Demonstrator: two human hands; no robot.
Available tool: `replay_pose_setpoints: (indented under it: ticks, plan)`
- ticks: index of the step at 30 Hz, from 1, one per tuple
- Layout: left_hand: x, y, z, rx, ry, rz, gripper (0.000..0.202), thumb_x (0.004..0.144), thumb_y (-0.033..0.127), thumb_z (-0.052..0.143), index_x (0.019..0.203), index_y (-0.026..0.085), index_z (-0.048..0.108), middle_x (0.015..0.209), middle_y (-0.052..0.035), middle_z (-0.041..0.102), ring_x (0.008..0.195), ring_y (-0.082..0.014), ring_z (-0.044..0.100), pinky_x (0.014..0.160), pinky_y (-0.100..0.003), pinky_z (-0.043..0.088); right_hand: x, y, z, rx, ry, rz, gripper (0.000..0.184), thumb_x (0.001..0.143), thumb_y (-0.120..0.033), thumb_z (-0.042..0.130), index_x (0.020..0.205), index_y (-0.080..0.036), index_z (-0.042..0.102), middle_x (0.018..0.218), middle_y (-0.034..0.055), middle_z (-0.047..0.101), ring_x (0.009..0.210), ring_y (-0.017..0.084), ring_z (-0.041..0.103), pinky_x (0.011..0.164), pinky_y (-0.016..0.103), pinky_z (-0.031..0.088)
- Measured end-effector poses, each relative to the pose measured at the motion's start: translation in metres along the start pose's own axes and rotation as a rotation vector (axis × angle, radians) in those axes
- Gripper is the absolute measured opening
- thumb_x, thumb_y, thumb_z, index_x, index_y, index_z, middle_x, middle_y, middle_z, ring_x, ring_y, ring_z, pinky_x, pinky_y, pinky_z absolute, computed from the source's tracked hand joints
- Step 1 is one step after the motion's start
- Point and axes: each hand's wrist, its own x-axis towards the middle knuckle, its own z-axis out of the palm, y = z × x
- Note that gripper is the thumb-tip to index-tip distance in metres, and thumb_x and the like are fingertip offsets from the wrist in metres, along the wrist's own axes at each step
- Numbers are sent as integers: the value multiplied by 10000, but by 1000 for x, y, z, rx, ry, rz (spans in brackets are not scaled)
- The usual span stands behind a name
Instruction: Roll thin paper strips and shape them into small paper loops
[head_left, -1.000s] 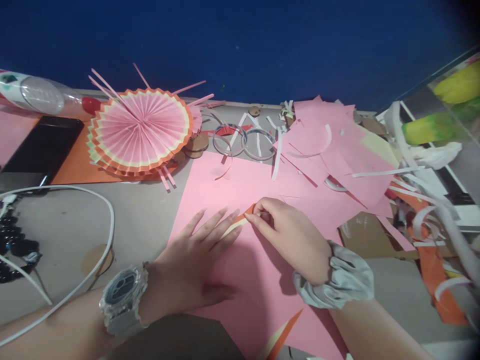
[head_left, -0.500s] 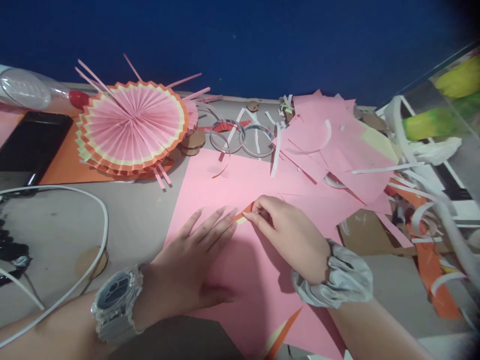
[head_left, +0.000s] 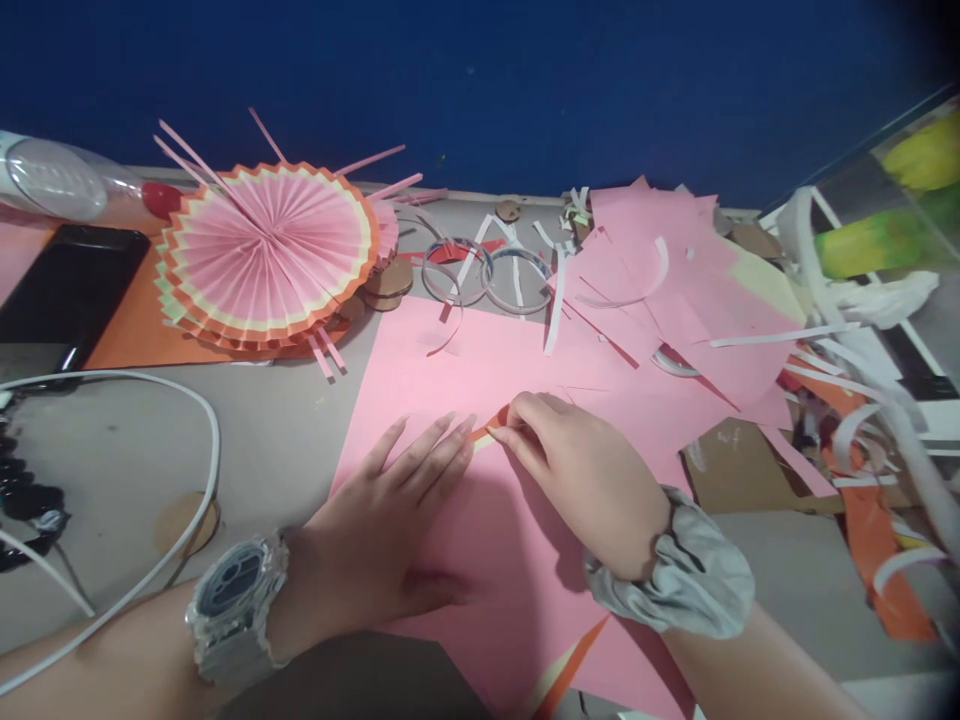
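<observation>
Pink paper (head_left: 487,560) lies flat in front of me. My left hand (head_left: 397,510) rests palm down on it with fingers stretched out, their tips beside a narrow orange and cream strip along the paper (head_left: 486,437). The far end of that orange strip is pinched between the thumb and bent fingers of my right hand (head_left: 574,460), which partly hide it. At the near edge of the pink sheet another orange and cream edge (head_left: 574,660) shows.
A pleated paper rosette (head_left: 270,250) in pink, cream and orange sits at the back left, near a phone (head_left: 75,285) and a plastic bottle (head_left: 67,180). Tape rings (head_left: 517,280), pink offcuts (head_left: 675,290) and paper strips crowd the back and right. A white cable (head_left: 214,430) crosses my left forearm.
Both hands keep nearly the same place on the paper, the right still pinching the orange strip. The whole view has shifted very slightly.
</observation>
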Motion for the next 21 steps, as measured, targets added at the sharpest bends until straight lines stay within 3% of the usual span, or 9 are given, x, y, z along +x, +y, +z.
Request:
replay_pose_setpoints:
  ticks: [5, 11, 21]
  plan:
    - [1, 0, -1, -5, -2, 5, 916, 784, 728, 211, 1420, 72, 136, 1491, -111, 41, 1366, -277, 25, 1093, -462, -40, -2, -1, -1, -75, 22, -13, 158, 892, -327, 418, 790, -222, 476, 773, -10, 546, 644, 129, 510, 541, 253, 320]
    - [1, 1, -1, 8, -12, 1, 939, 772, 738, 228, 1420, 67, 128, 1489, -122, 36, 1364, -290, 24, 1089, -477, -28, -4, 2, -4, -26, 39, 83, 157, 862, -353, 463, 783, -221, 491, 717, -28, 600, 596, 125, 539, 506, 251, 301]
    - [1, -1, 0, 7, -1, 14, 930, 778, 734, 224, 1416, 60, 153, 1488, -128, 35, 1363, -294, 29, 1085, -481, -11, -1, 17, -11, 194, 2, 127, 99, 857, -306, 475, 791, -242, 510, 782, -68, 647, 675, 117, 579, 571, 244, 346]
